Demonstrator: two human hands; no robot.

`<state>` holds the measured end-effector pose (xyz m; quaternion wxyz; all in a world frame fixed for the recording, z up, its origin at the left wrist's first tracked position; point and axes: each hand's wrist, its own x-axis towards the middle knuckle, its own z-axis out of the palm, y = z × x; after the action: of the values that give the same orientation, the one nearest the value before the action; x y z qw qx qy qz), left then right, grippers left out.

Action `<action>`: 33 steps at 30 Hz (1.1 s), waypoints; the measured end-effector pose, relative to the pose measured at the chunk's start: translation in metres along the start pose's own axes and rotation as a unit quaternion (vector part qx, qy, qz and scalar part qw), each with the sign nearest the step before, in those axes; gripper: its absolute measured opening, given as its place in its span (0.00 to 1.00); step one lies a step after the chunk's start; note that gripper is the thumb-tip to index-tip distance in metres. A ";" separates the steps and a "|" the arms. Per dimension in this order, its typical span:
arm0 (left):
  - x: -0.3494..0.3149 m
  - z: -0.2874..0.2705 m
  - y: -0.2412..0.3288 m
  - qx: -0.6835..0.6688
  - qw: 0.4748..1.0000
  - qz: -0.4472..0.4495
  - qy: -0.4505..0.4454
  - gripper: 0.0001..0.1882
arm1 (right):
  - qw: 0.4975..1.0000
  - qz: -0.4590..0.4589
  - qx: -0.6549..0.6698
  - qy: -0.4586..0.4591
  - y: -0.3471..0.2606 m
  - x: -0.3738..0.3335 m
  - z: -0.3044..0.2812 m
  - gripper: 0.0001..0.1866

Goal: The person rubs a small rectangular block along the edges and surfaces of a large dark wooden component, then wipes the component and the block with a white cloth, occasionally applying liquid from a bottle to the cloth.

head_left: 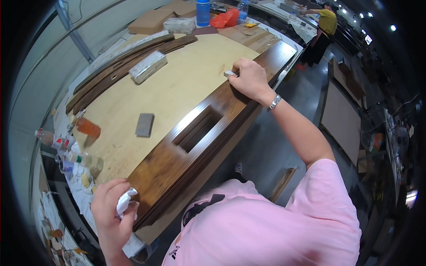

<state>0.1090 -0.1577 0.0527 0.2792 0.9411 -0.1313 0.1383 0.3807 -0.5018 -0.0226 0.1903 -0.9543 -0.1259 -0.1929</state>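
Observation:
A long, glossy brown wooden board (pixel 156 175) with a rectangular cut-out (pixel 198 129) lies slantwise along the near edge of the work table. My right hand (pixel 252 80) is closed on a small pale grey block (pixel 229 73), held at the board's far part; the fingers cover most of it. At the near left end, my left hand (pixel 108 210) grips a crumpled white tissue (pixel 125 202) beside the board's corner. A flat grey-brown sanding block (pixel 144 124) rests on the table, left of the cut-out.
Dark wooden strips (pixel 124 66) and a plastic-wrapped block (pixel 148 67) lie on the table (pixel 186 75). Bottles, including an orange-liquid one (pixel 88 127), stand along the left edge. A blue bottle (pixel 203 13) and red bag (pixel 224 18) are at the back. Another person (pixel 326 26) works at far right.

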 end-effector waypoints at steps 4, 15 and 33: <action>0.062 0.057 0.009 0.023 0.998 -0.060 0.011 0.19 | 1.000 0.023 0.018 0.008 0.097 0.045 -0.009 0.13; 0.084 0.120 -0.001 0.105 0.969 -0.216 0.054 0.07 | 0.988 0.138 -0.066 0.001 0.325 0.165 -0.039 0.16; 0.326 0.260 0.127 -0.035 0.979 0.085 -0.182 0.38 | 0.818 0.138 0.552 0.081 0.256 0.111 -0.017 0.10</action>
<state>0.4183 -0.4616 0.0137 0.2708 0.9254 -0.2646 -0.0163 0.5546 -0.7193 -0.0425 0.7192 -0.6778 -0.0628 -0.1392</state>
